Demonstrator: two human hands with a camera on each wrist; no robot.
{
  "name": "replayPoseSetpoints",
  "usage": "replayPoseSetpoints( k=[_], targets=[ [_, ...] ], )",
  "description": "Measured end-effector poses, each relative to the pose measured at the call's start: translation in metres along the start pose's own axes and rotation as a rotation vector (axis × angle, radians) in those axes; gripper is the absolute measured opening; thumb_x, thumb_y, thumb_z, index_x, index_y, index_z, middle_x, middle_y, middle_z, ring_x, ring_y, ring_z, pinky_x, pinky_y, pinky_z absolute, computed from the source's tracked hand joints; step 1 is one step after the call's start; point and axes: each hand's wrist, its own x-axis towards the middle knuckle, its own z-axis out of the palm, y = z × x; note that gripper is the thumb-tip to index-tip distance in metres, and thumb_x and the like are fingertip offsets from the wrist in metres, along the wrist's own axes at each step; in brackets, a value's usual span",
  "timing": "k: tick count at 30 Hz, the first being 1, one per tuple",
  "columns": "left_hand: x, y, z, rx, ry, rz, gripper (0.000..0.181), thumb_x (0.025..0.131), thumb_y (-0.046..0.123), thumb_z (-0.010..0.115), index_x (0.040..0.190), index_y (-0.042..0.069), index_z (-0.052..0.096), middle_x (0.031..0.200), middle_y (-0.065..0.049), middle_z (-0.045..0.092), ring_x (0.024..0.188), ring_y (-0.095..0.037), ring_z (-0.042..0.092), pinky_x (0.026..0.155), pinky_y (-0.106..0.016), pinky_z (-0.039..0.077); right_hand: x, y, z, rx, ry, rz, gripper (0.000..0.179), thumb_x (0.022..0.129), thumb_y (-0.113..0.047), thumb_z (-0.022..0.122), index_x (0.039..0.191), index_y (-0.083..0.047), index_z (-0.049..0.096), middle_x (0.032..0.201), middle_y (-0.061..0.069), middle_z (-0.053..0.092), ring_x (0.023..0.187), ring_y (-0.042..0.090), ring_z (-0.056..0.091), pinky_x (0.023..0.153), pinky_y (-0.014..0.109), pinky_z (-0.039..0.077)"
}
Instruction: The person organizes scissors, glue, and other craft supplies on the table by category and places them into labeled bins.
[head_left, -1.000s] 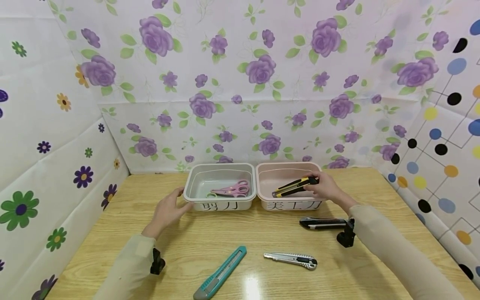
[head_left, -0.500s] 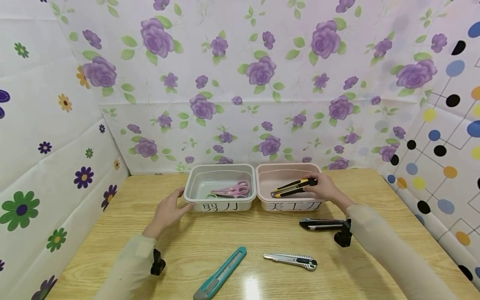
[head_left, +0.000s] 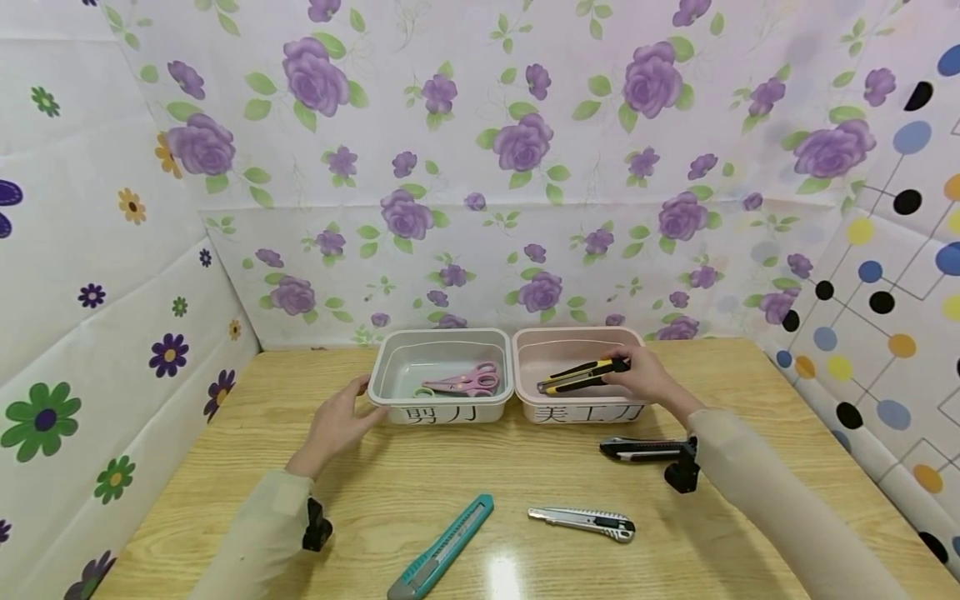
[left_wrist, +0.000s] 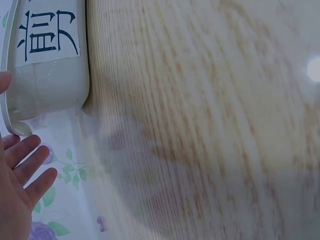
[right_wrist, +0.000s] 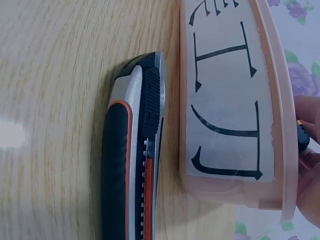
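My right hand (head_left: 647, 372) grips a yellow-and-black utility knife (head_left: 579, 377) over the inside of the pink bin (head_left: 525, 346); in the right wrist view, only the knife's dark end (right_wrist: 303, 136) shows past the rim. On the left, my left hand (head_left: 337, 421) rests at the near-left corner of the grey-white bin (head_left: 384, 354), fingers loosely extended. Pink-handled scissors (head_left: 471, 380) lie inside that bin, with a green handle loop (head_left: 423, 392) beside them. A black-and-silver utility knife (head_left: 641, 449) lies on the table below my right wrist.
Nearer the front of the wooden table (head_left: 360, 517) lie a teal utility knife (head_left: 442, 546) and a silver utility knife (head_left: 583, 522). Both bins carry labels with black characters and stand side by side before the flowered backdrop (head_left: 480, 242).
The right hand and the yellow-and-black knife have shifted slightly left and a little lower over the pink bin. The left hand stays at the grey-white bin's corner.
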Motion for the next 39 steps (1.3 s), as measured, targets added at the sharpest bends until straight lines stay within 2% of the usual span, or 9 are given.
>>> replayPoseSetpoints(
  k=[12, 22, 31, 39],
  targets=[
    [0.0, -0.001, 0.001, -0.003, -0.001, -0.005, 0.069, 0.084, 0.047, 0.059, 0.131, 0.0, 0.043, 0.123, -0.021, 0.053, 0.111, -0.039, 0.05, 0.088, -0.056, 0.039, 0.003, -0.002, -0.002, -0.01, -0.054, 0.003, 0.031, 0.078, -0.007, 0.068, 0.106, 0.004, 0.063, 0.097, 0.017, 0.061, 0.075, 0.021, 0.055, 0.066, 0.032, 0.046],
    [-0.001, 0.001, 0.0, -0.002, -0.011, -0.015, 0.069, 0.084, 0.047, 0.059, 0.132, 0.0, 0.042, 0.124, -0.021, 0.053, 0.111, -0.039, 0.05, 0.088, -0.056, 0.04, 0.003, -0.003, -0.006, 0.092, -0.095, 0.005, 0.035, 0.082, -0.009, 0.065, 0.111, 0.01, 0.058, 0.103, 0.027, 0.057, 0.086, 0.028, 0.058, 0.074, 0.037, 0.049],
    [-0.001, 0.002, 0.0, 0.003, -0.003, -0.008, 0.068, 0.084, 0.045, 0.059, 0.132, 0.0, 0.042, 0.122, -0.022, 0.054, 0.109, -0.039, 0.051, 0.086, -0.055, 0.041, -0.006, -0.016, -0.017, 0.095, -0.092, -0.042, 0.037, 0.083, -0.013, 0.065, 0.112, 0.01, 0.057, 0.102, 0.026, 0.058, 0.088, 0.03, 0.059, 0.076, 0.037, 0.049],
    [-0.002, 0.002, 0.0, 0.0, -0.002, -0.002, 0.068, 0.084, 0.045, 0.058, 0.132, -0.001, 0.042, 0.121, -0.022, 0.054, 0.109, -0.04, 0.052, 0.086, -0.055, 0.041, -0.015, -0.023, -0.031, 0.106, -0.1, -0.05, 0.037, 0.084, -0.021, 0.065, 0.113, 0.002, 0.06, 0.099, 0.017, 0.062, 0.087, 0.025, 0.06, 0.075, 0.033, 0.049]
  ],
)
